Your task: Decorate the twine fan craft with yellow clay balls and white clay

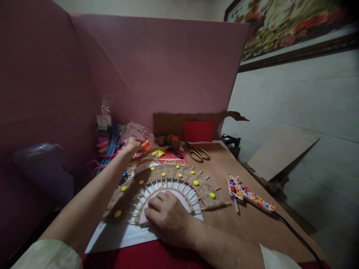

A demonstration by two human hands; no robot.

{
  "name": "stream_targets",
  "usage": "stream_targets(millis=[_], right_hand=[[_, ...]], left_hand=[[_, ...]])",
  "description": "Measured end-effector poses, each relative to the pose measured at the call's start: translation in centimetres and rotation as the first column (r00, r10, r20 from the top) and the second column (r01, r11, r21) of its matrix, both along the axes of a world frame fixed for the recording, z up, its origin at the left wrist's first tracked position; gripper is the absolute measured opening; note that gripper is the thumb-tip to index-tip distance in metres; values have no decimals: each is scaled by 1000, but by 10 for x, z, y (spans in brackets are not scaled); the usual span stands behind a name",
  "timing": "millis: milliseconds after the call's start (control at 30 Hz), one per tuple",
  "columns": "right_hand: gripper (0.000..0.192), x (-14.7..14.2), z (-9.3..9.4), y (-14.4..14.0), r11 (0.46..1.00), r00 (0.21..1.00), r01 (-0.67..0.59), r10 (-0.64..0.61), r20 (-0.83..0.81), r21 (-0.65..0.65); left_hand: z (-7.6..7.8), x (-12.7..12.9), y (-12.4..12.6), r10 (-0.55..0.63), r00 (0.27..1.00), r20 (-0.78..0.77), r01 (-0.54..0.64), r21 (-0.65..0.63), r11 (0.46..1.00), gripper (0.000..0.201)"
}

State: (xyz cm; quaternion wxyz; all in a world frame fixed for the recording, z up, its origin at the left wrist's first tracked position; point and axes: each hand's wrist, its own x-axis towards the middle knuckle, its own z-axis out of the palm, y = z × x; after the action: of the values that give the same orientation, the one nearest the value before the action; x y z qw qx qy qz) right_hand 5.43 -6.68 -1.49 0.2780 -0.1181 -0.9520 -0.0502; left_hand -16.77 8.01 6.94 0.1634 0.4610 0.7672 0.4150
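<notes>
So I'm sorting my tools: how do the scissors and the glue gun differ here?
The scissors are plain gold-coloured metal; the glue gun is covered in a bright flower pattern. The scissors lie far back near the red card, the glue gun nearer, right of the woven fan. Only the glue gun trails a cord. Both lie flat on the table, untouched.

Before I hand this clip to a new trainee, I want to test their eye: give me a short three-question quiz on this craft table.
1. True or false: the right hand lies flat on the middle of the woven fan piece.
2. What does the left hand reach to? A) the scissors B) an orange packet C) the flowered glue gun
3. What colour are the round dots on the woven band?

Key: 1 true; 2 B; 3 yellow.
</notes>
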Motion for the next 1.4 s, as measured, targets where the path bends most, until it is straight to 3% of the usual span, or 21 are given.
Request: stream_targets(millis=[233, 433, 667, 800, 1033, 1267, 1333, 1400], right_hand=[[11, 0, -1, 0, 1000, 1000, 3, -3, 4, 4], [12, -1, -3, 1, 1000, 1000, 7, -7, -1, 13], [14, 0, 1, 0, 1000, 1000, 3, -3, 7, 8], [13, 0, 2, 0, 1000, 1000, -2, 2, 11, 6], [14, 0, 1, 0, 1000, 1000, 0, 0, 17, 3], [15, 1, 3, 0, 1000, 1000, -3, 3, 31, -17], [15, 1, 3, -1, 1000, 999, -7, 8, 32, -28], [14, 1, 3, -1, 999, 999, -6, 7, 31, -34]], left_hand=[[-17, -18, 6, 17, 952, -307, -40, -66, 997, 28], [-23, -19, -2, -32, 912, -409, -23, -129, 991, 29], [-23, -14, -18, -91, 826, -556, -15, -182, 983, 22], [-20, -3, -28, -77, 750, -657, -40, -161, 986, 27], [-21, 10, -40, -156, 664, -731, 18, -193, 981, 29], [1, 12, -43, 8, 639, -769, -46, -28, 999, 41], [11, 2, -41, 137, 698, -703, -90, 104, 991, 40], [20, -15, -40, 304, 799, -518, -174, 285, 943, 32]])
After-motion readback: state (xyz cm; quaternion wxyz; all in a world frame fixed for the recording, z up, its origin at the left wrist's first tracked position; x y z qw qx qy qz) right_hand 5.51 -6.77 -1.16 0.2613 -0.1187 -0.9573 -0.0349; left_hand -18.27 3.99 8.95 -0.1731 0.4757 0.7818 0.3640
